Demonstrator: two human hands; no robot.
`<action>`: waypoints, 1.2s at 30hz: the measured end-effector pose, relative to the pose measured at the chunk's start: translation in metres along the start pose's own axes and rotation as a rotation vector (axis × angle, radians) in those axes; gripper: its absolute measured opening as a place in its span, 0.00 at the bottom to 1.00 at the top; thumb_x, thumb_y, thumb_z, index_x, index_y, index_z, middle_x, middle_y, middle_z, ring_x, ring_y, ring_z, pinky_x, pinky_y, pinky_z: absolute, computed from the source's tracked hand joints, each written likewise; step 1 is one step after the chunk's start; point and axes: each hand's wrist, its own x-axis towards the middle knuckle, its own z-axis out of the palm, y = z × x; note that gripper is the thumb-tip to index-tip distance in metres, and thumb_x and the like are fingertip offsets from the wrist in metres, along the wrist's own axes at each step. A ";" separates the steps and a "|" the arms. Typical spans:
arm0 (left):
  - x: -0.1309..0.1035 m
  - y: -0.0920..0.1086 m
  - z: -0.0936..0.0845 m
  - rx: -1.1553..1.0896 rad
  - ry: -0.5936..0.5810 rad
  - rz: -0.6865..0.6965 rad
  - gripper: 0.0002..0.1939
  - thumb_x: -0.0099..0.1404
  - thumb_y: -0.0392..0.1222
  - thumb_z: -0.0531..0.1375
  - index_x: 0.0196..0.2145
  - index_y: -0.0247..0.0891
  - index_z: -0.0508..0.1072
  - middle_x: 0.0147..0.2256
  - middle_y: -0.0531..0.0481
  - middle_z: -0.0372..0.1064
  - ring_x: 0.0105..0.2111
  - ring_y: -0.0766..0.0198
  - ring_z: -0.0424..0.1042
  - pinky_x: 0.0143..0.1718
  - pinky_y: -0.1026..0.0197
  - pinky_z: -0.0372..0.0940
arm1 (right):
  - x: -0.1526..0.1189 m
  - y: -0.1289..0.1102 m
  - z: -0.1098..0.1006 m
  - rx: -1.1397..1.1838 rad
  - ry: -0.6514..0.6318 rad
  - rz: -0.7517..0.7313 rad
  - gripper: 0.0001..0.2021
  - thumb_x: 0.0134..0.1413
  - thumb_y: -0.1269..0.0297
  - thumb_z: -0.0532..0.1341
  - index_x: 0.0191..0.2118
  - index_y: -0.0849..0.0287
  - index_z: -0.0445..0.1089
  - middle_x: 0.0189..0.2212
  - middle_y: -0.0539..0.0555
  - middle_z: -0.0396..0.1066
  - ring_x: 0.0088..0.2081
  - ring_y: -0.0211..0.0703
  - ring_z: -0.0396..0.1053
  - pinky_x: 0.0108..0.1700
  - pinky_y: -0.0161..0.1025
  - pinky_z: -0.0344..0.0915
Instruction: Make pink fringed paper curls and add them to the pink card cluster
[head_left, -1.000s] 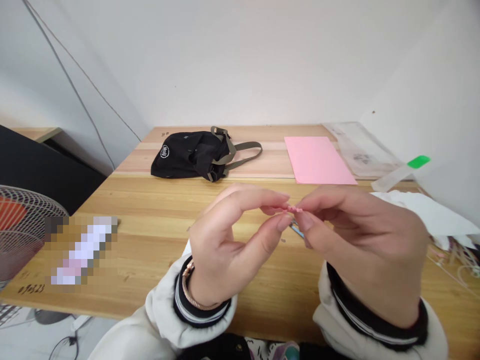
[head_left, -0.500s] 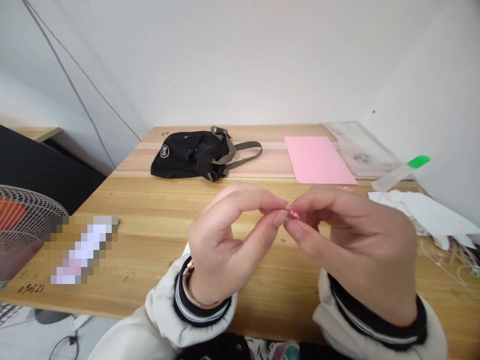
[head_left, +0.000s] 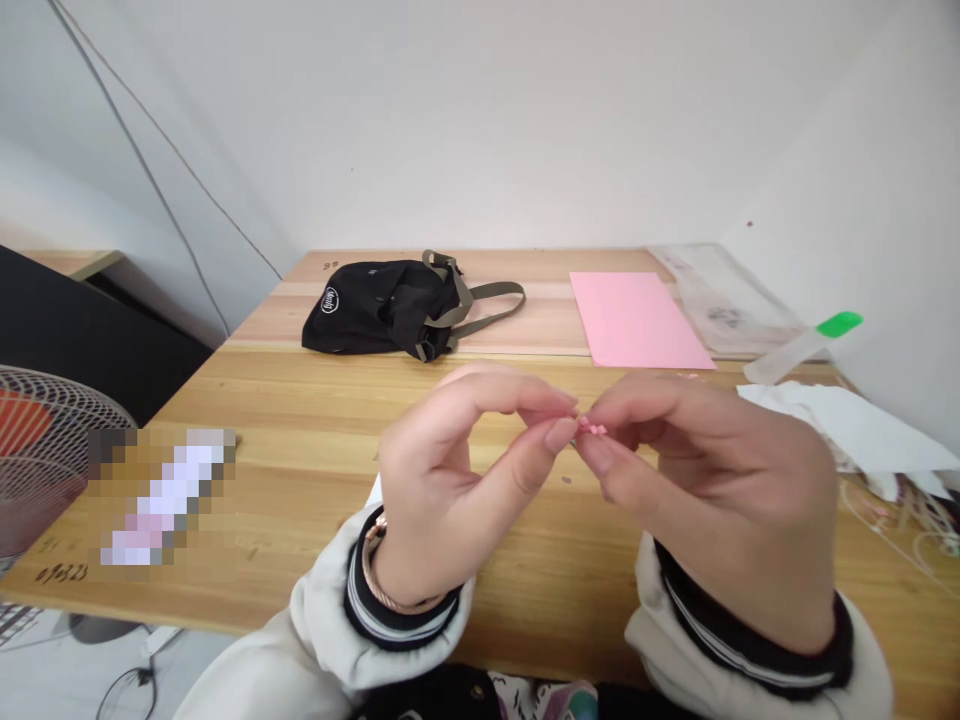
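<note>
A small pink piece (head_left: 592, 427), knobbly and too small to name surely, is pinched between my two hands above the table. My left hand (head_left: 465, 480) grips its left end between thumb and forefinger. My right hand (head_left: 720, 490) has thumb and forefinger closed on the right side of it. The fingertips of both hands nearly meet, hiding much of the piece. A bit of something greenish-grey shows just under it, between the thumbs.
On the wooden table (head_left: 270, 400) lie a black bag (head_left: 375, 305) and a pink sheet (head_left: 637, 320). To the right are a clear plastic sheet (head_left: 739, 300), a green-ended tube (head_left: 802, 345), white paper (head_left: 847, 425) and tangled cords (head_left: 915, 515). A fan (head_left: 56, 440) stands left.
My fingers have shifted slightly on the pink piece, and more of it shows between the fingertips. Both hands stay in nearly the same place.
</note>
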 end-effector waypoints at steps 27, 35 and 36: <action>-0.002 0.000 0.001 -0.203 0.015 -0.158 0.03 0.57 0.38 0.61 0.32 0.39 0.73 0.30 0.49 0.72 0.30 0.65 0.71 0.33 0.61 0.68 | -0.001 -0.001 0.002 0.086 -0.023 0.021 0.04 0.49 0.74 0.61 0.28 0.57 0.69 0.20 0.47 0.67 0.20 0.31 0.61 0.19 0.30 0.59; 0.000 0.001 -0.001 -0.170 -0.074 -0.106 0.05 0.56 0.37 0.62 0.33 0.38 0.73 0.30 0.48 0.71 0.31 0.64 0.70 0.33 0.60 0.67 | -0.001 -0.002 0.000 0.088 -0.039 0.028 0.03 0.49 0.72 0.61 0.27 0.58 0.69 0.19 0.47 0.66 0.20 0.32 0.62 0.20 0.31 0.60; 0.000 0.001 -0.001 -0.160 -0.078 -0.094 0.04 0.56 0.37 0.62 0.32 0.39 0.73 0.30 0.48 0.71 0.31 0.64 0.70 0.32 0.60 0.67 | -0.001 -0.001 0.000 0.093 -0.045 0.029 0.03 0.49 0.71 0.61 0.28 0.58 0.69 0.19 0.48 0.66 0.20 0.33 0.62 0.20 0.31 0.61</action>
